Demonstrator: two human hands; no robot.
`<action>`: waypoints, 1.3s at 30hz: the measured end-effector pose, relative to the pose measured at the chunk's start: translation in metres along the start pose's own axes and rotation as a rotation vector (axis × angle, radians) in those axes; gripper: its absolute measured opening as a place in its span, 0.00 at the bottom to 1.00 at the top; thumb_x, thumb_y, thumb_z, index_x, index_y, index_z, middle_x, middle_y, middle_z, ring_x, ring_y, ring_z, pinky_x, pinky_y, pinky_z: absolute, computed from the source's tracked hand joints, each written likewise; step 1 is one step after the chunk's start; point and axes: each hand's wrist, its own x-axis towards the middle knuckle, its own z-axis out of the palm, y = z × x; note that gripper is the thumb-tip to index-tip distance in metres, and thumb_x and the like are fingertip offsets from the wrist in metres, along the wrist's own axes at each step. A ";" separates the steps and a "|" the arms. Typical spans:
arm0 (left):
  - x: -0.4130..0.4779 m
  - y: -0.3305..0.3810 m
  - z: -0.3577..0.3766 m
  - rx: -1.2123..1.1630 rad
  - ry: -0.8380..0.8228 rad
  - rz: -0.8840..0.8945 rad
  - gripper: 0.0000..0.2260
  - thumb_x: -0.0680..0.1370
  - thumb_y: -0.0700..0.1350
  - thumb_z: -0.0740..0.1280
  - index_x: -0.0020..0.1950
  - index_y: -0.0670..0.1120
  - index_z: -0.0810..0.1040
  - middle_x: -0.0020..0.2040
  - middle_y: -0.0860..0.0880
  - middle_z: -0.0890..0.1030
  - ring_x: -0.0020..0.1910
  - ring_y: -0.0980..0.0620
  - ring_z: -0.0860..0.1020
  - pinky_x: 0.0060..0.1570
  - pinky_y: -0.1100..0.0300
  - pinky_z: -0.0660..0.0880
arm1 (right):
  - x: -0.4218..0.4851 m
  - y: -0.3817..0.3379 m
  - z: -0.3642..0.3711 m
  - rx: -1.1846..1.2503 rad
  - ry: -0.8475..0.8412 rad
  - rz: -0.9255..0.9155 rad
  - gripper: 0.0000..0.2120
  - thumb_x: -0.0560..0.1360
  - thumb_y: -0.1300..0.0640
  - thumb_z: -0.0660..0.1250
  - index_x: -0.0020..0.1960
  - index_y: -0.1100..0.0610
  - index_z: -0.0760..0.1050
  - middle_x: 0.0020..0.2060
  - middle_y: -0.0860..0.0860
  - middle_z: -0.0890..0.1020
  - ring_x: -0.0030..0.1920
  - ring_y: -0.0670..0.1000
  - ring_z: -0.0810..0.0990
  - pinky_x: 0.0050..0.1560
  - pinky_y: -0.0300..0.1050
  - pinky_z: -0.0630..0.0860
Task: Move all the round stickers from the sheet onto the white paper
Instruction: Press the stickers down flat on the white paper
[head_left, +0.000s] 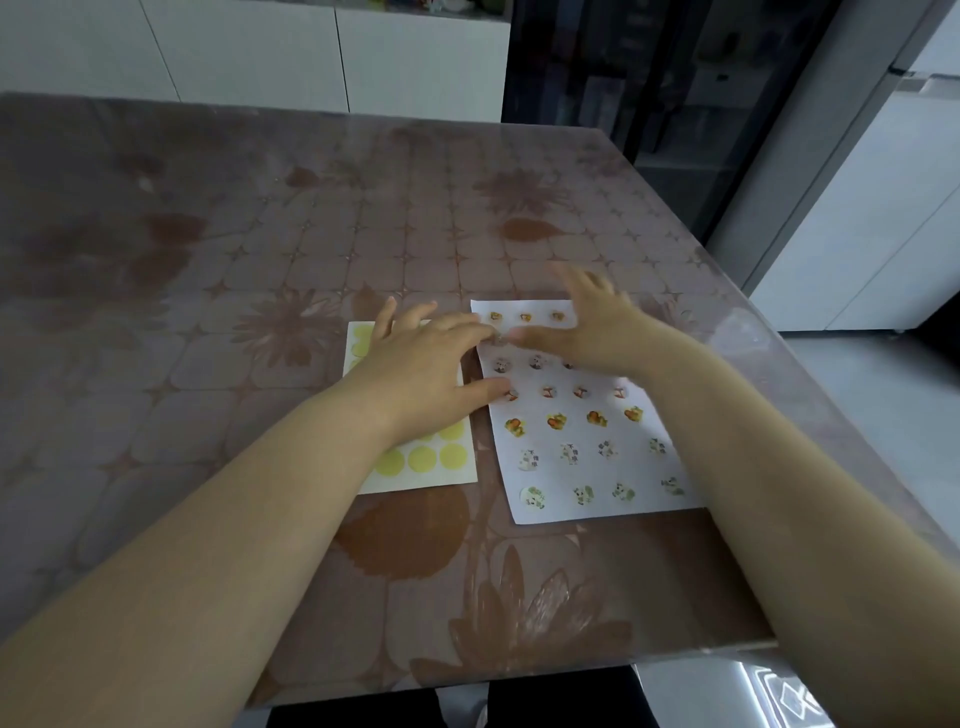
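White paper (639, 470): lies flat on the table (234, 249), its long sides running away from the person, its right part under the right forearm.
Round stickers (557, 421): stuck on the white paper in rows of about four, from its far edge to its near edge; orange pictures in the middle rows, pale green ones in the two near rows.
Sheet (415, 480): flat on the table just left of the white paper, apart from it by a narrow strip of table, mostly under the left hand.
Yellow circles (422, 458): on the sheet, seen at the corner nearest the white paper's near end and at the sheet's far left corner.
Left hand (415, 374): palm down over the sheet, fingers straight and reaching onto the left edge of the white paper, thumb tip on that edge; it grips nothing.
Right hand (597, 332): above the far part of the white paper, fingers splayed wide and uncurled, one fingertip pointing left to meet the left hand's fingertips. The hand is blurred, so whether a sticker clings between those tips cannot be told.
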 end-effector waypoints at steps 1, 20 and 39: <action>0.000 0.000 0.000 0.003 0.002 -0.001 0.27 0.76 0.63 0.58 0.73 0.57 0.61 0.76 0.57 0.60 0.77 0.50 0.48 0.74 0.47 0.36 | 0.000 -0.007 0.005 -0.032 -0.010 -0.026 0.50 0.63 0.31 0.67 0.76 0.47 0.46 0.76 0.52 0.50 0.75 0.58 0.50 0.72 0.60 0.51; -0.003 -0.002 0.000 -0.001 0.001 -0.002 0.27 0.76 0.64 0.57 0.73 0.58 0.60 0.76 0.57 0.59 0.77 0.50 0.48 0.74 0.47 0.36 | -0.002 0.020 -0.021 -0.030 0.000 0.084 0.52 0.62 0.32 0.68 0.76 0.49 0.46 0.76 0.53 0.50 0.74 0.59 0.51 0.72 0.62 0.54; 0.003 -0.001 0.003 0.078 0.026 -0.023 0.26 0.78 0.62 0.54 0.75 0.56 0.59 0.77 0.55 0.56 0.77 0.48 0.46 0.73 0.46 0.36 | 0.001 0.053 -0.037 0.165 -0.038 0.200 0.52 0.63 0.38 0.73 0.76 0.51 0.49 0.76 0.52 0.55 0.73 0.57 0.59 0.70 0.57 0.61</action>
